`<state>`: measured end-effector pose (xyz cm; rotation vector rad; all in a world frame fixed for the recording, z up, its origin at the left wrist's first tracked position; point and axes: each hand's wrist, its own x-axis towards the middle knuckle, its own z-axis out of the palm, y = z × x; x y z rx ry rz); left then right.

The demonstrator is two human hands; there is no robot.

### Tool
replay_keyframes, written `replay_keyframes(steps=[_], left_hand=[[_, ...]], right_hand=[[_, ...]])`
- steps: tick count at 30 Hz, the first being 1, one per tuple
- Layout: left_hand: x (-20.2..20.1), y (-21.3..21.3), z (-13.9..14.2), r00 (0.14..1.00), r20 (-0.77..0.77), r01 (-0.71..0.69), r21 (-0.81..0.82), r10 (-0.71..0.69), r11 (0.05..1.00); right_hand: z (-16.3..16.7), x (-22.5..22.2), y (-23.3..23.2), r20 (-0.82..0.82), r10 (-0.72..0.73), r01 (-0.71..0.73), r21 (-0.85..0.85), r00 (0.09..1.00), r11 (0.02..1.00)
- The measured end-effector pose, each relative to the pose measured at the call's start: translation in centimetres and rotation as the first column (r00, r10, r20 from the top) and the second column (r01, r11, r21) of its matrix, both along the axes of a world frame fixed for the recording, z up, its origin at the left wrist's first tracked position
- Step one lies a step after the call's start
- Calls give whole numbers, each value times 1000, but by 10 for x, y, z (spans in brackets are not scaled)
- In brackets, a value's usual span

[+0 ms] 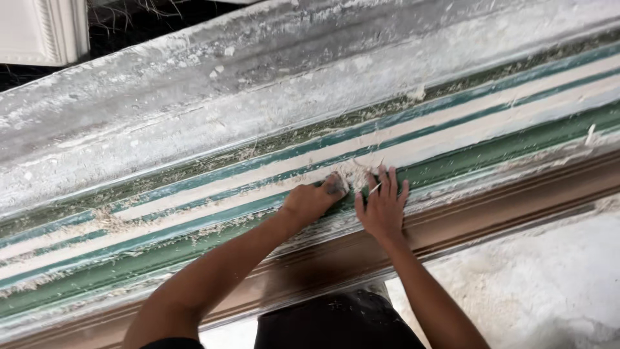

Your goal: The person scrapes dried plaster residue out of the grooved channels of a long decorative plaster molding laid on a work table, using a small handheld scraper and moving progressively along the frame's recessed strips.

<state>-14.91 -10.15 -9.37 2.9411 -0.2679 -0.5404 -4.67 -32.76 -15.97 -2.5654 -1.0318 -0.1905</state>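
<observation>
I can't make out what my left hand [313, 200], curled closed, presses; my right hand [383, 205] lies open beside it on the long green-and-cream striped mould [452, 139], fibre clump [354, 173] between them.

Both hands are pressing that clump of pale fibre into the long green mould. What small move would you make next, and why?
Probably slide the left hand leftward along the long green-and-white striped mould, smoothing the clump of pale fibre and plaster flat. The clump sits heaped between the hands, with the right hand pressing beside it, while loose strands lie thin along the channel.
</observation>
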Motion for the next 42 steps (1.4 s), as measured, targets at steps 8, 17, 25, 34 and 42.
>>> replay_keyframes(steps=[8, 17, 25, 34, 42], left_hand=[[12, -1, 18, 978, -208, 64, 182, -25, 981], [31, -21, 29, 959, -269, -44, 187, 94, 981], [75, -47, -6, 983, -183, 67, 272, -17, 960], [54, -38, 16, 998, -54, 23, 117, -17, 993], [42, -23, -15, 946, -323, 45, 224, 30, 974]], right_hand=[[4, 109, -117, -87, 61, -59, 32, 994, 998], [-2, 228, -170, 27, -22, 22, -15, 999, 1000], [-10, 228, -172, -49, -63, 60, -47, 997, 997], [-19, 228, -171, 2, -54, 54, -64, 999, 996], [-17, 225, -173, -11, -49, 48, -44, 999, 998]])
